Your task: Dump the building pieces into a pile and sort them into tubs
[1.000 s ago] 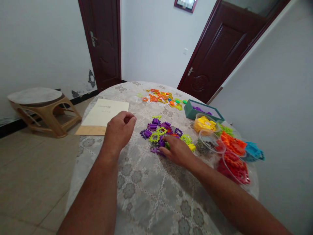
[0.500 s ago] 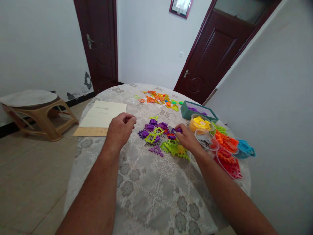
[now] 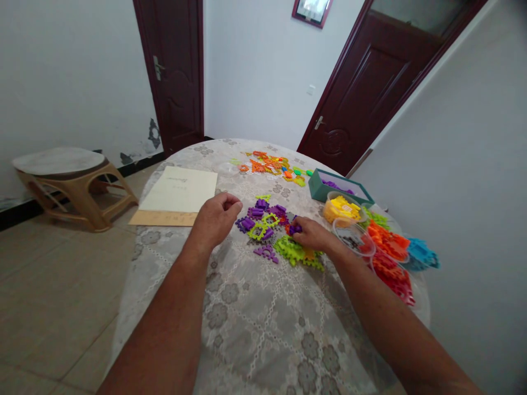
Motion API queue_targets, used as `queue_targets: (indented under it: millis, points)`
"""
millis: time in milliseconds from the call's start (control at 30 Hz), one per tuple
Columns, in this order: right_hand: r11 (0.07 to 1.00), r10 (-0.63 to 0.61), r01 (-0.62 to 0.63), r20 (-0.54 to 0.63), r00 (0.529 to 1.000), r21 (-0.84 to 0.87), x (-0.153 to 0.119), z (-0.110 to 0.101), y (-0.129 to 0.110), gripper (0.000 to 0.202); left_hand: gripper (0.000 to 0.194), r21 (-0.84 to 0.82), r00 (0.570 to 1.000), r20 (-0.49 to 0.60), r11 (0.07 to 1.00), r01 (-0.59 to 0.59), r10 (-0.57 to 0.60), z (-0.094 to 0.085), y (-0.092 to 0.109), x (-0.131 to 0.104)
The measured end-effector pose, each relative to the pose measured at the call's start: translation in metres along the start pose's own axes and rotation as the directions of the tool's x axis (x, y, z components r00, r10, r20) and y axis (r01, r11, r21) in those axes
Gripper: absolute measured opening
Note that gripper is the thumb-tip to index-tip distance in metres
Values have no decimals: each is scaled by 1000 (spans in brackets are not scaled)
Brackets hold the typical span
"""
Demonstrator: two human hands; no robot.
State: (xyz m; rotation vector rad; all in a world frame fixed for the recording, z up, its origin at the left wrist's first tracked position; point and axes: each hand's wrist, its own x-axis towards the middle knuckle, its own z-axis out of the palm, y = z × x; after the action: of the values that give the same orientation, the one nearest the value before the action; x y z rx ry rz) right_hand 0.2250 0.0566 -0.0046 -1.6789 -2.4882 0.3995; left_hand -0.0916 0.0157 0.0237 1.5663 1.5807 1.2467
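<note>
Over the right part of a mixed pile of toothed plastic pieces, my right hand [image 3: 312, 233] has its fingers closed around a small purple plastic piece [image 3: 293, 229]. My left hand [image 3: 217, 218] hovers at the pile's left side, fingertips pressed together; whether anything is between them is hidden. Nearest to it is a dark purple piece [image 3: 246, 224] with a rounded bar on top. A lime-green toothed frame [image 3: 257, 231] lies mid-pile, and a lilac arched piece [image 3: 266, 253] in front. Lime-green pieces [image 3: 290, 250] are heaped just below my right hand.
Clear tubs hold yellow pieces [image 3: 344, 208], grey pieces [image 3: 351, 240], orange pieces [image 3: 387, 241] and red pieces [image 3: 393, 277]. Blue pieces [image 3: 422, 255] sit at the right edge. A green box [image 3: 318, 189] stands behind. Orange pieces [image 3: 263, 164] lie farther back; paper [image 3: 181, 189] is at left.
My right hand has lowered the purple piece into the pile and turned over it. My left hand keeps its closed pose. The whole view has shifted slightly.
</note>
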Motion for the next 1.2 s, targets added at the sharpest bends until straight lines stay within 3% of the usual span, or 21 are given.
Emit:
queue_targets:
  millis: [100,167,200,267,333,367,467,567,700,967,1200]
  points:
    - [994,18,-7,-107,994,111,-3,-1,-8,14,22,99,999,34,994,-38,35,3,2,-3]
    - [937,81,-33,-124,989,348,-6,1,-15,16,21,148,993,88,985,-91,78,6,3,-5]
    - [855,121,-56,-93,988,516,-8,3,-18,18,21,170,986,135,978,-123,101,8,3,-7]
    - [558,163,-99,8,987,824,-11,5,-26,22,22,220,959,245,955,-199,144,15,2,-11]
    - [230,152,-110,76,985,967,-14,6,-32,27,25,285,925,331,915,-286,186,25,0,-16]
    - [113,141,-103,87,986,988,-15,6,-35,30,29,321,911,356,889,-327,207,31,-1,-19]
    - [-43,107,-100,104,989,994,-20,3,-40,40,43,429,888,388,805,-411,246,51,-3,-26]
    - [-39,88,-130,133,987,991,-25,3,-44,44,45,509,884,395,741,-438,251,69,-6,-28]
    - [23,96,-144,141,985,989,-33,11,-49,38,34,546,892,387,721,-426,233,80,-10,-26]
    - [133,218,-85,54,974,987,-36,24,-49,40,24,496,881,416,757,-426,224,82,-7,-28]
    - [212,285,-74,11,958,975,-37,21,-46,42,18,433,858,442,776,-459,261,82,-2,-30]
